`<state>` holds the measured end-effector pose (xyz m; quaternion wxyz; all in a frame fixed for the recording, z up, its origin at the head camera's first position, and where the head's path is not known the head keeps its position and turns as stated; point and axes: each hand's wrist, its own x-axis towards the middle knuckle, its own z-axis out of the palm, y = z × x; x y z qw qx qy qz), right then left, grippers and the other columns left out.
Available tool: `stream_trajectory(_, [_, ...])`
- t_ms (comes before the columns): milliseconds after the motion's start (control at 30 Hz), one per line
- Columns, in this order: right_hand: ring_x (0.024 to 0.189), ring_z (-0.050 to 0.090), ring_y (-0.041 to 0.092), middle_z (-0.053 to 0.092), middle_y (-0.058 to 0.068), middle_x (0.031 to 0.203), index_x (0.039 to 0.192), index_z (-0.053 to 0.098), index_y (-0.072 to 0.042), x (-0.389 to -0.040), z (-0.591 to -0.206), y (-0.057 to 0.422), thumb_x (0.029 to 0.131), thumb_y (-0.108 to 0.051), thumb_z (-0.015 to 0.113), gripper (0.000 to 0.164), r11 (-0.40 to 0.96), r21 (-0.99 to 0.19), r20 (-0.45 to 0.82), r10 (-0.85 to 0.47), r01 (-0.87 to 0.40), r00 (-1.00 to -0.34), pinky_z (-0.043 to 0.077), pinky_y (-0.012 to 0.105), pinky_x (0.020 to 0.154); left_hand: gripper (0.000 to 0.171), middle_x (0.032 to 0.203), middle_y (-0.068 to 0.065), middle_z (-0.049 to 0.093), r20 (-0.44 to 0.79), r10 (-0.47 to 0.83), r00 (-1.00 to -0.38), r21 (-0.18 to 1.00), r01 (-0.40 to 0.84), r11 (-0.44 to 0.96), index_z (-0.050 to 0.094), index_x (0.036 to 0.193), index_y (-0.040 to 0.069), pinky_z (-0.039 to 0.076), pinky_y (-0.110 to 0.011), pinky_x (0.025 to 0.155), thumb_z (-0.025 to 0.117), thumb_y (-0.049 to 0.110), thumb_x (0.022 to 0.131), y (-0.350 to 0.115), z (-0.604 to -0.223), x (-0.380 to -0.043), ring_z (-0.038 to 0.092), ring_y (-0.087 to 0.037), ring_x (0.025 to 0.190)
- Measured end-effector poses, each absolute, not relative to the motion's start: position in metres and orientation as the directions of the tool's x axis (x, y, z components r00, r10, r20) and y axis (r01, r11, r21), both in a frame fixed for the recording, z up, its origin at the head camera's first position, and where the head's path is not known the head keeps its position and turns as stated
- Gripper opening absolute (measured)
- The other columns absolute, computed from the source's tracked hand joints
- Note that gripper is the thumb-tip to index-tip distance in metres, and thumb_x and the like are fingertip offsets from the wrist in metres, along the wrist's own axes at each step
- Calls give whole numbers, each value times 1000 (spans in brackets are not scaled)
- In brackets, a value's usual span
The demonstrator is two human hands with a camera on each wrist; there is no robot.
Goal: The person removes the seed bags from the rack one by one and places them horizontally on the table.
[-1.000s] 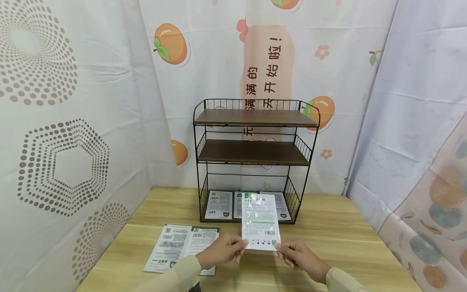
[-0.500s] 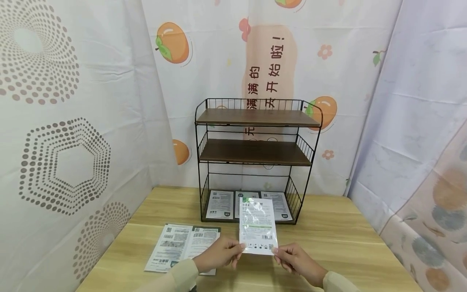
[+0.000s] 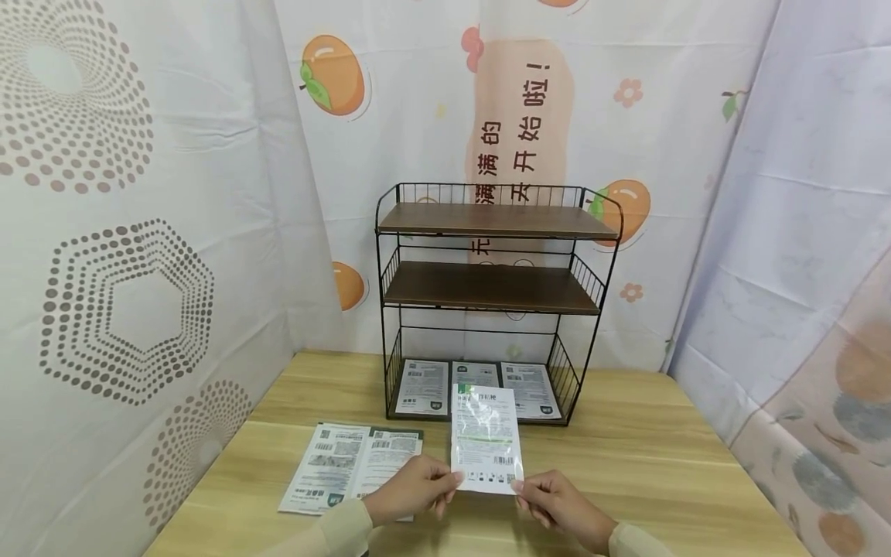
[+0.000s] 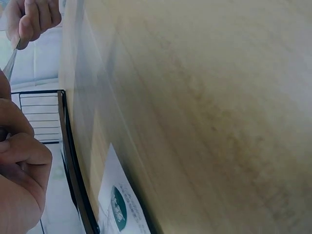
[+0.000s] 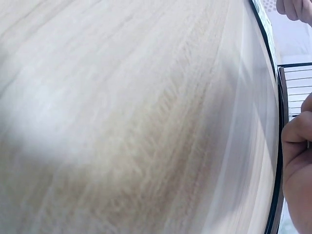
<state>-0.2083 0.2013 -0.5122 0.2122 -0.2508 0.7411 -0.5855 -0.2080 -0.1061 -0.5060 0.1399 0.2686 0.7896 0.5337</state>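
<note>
A white packet (image 3: 485, 441) with a green top corner and printed text is held up over the table in front of the rack. My left hand (image 3: 416, 489) pinches its lower left corner between thumb and fingers. At its lower right corner, my right hand (image 3: 562, 507) pinches it the same way. Both hands also show in the left wrist view, where my left hand (image 4: 19, 161) has its fingers curled. In the right wrist view, only part of my right hand (image 5: 298, 165) appears at the edge.
A black wire rack (image 3: 487, 290) with brown shelves stands at the back. On its bottom level lie a left packet (image 3: 422, 387), a middle packet (image 3: 476, 374) and a right packet (image 3: 530, 391). Two more packets (image 3: 327, 468) lie side by side on the wooden table (image 3: 647, 456), left of my hands.
The packet in both hands has come down and slightly left, closer to me, showing more of the rack's middle and right packets. Both hands keep their pinch. The head view has shifted slightly.
</note>
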Motion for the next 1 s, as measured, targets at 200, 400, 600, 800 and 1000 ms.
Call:
stream_trajectory(200, [45,33,2,43,-5,55,84,58,15,-207,-515,197,108,-30,53,52,204,-969,-15,-609,-138,-793,26,18,39,46,54,4,61,59,550,-833,920,259,294,62,69,10,26,-18,38,58,37,106,-108,-506,-204,37,-3,41])
stream_trajectory(400, [45,34,2,44,-5,56,83,61,11,-206,-515,192,108,-29,54,48,214,-967,-20,-609,-140,-793,26,18,39,46,51,6,58,57,516,-855,906,262,334,62,67,11,26,-18,39,59,36,106,-111,-507,-201,40,-3,41])
stream_trajectory(600, [44,33,2,45,-7,56,83,60,13,-204,-522,190,108,-28,54,49,204,-974,-55,-624,-95,-780,25,18,38,46,49,7,54,40,502,-864,907,242,346,62,67,8,26,-19,40,60,33,105,-111,-511,-197,44,-4,42])
stream_trajectory(800, [44,32,4,45,-7,56,83,60,12,-204,-525,188,108,-30,54,50,231,-970,-84,-627,-82,-774,26,18,39,46,48,9,54,42,514,-857,891,265,369,64,65,8,30,-18,44,61,31,105,-115,-511,-195,46,-4,44])
stream_trajectory(1000, [45,34,2,47,-9,55,82,59,14,-203,-528,185,108,-28,55,50,247,-966,-109,-653,-75,-749,27,17,39,46,46,10,54,26,528,-849,869,280,408,64,62,13,30,-17,43,62,32,104,-121,-515,-194,40,-2,40])
